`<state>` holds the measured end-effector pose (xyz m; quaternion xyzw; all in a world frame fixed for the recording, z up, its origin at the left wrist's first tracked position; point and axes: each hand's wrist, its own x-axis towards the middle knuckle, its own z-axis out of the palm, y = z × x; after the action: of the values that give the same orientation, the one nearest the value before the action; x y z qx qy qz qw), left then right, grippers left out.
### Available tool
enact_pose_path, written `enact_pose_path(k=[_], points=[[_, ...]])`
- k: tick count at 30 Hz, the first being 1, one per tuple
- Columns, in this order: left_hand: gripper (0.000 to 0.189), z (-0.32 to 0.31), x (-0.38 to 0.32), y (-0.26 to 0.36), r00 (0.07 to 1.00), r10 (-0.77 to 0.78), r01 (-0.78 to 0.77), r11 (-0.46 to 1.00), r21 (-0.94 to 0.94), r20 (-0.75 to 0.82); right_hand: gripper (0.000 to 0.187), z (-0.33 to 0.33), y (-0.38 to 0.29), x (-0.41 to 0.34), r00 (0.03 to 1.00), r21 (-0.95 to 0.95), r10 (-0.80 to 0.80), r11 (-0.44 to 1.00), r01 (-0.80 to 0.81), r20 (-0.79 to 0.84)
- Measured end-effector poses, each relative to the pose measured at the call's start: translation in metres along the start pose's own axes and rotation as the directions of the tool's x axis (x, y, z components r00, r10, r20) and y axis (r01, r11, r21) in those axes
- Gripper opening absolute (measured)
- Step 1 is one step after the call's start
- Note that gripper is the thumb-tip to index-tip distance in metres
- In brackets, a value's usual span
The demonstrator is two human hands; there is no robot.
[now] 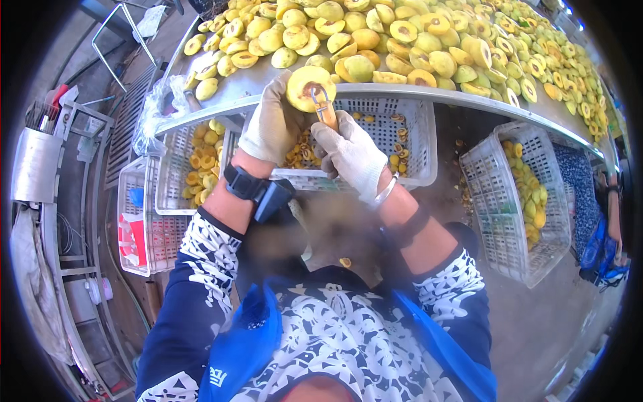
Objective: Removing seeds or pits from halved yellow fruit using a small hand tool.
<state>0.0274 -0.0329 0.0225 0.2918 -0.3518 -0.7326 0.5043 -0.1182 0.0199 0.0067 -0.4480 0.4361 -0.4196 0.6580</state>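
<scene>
In a pale work glove, my left hand (275,120) holds up a halved yellow peach (300,86), its cut face with a brown hollow turned towards me. My right hand (354,153), gloved too, grips the orange-brown handle of a pitting tool (327,114). The tool's bent metal loop lies against the hollow at the middle of the peach; how deep it reaches, I cannot tell. Directly below both hands stands a white plastic crate (422,145) with pits and fruit scraps in it. Behind the peach, the metal table (266,75) carries a heap of halved peaches (402,45).
A crate of peach halves (206,161) stands left under the table edge. Another crate (495,186), partly filled, sits tilted at right. Clear plastic bags (161,115) hang at the table's left corner. A metal rack (50,226) lines the left side. Another person's arm (614,211) shows far right.
</scene>
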Motion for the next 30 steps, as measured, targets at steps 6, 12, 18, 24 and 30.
enact_pose_path(k=[6, 12, 18, 24, 30], points=[[0.034, 0.001, -0.003, -0.017, 0.992, 0.077, -0.085, 0.993, -0.085, -0.102, 0.047, 0.000, 0.010, 0.002, 0.999, -0.076, 0.007, 0.997, -0.010, -0.044], [0.034, -0.002, 0.002, -0.028, 0.971, 0.165, -0.175, 0.984, -0.043, -0.171, 0.048, 0.001, 0.011, 0.004, 0.987, -0.355, -0.132, 0.930, 0.092, -0.089], [0.041, 0.003, 0.001, -0.023, 0.976, 0.102, -0.113, 0.992, -0.050, -0.191, 0.034, 0.003, 0.018, 0.006, 0.985, -0.549, -0.148, 0.832, 0.078, -0.085], [0.049, 0.006, -0.003, -0.025, 0.978, 0.063, -0.071, 0.997, -0.035, -0.197, 0.031, 0.007, 0.014, 0.004, 0.997, -0.140, -0.027, 0.990, 0.017, -0.066], [0.041, -0.004, -0.007, -0.015, 0.994, 0.097, -0.080, 0.959, 0.272, -0.048, 0.026, -0.007, -0.001, 0.006, 0.998, 0.251, -0.004, 0.968, 0.020, -0.063]])
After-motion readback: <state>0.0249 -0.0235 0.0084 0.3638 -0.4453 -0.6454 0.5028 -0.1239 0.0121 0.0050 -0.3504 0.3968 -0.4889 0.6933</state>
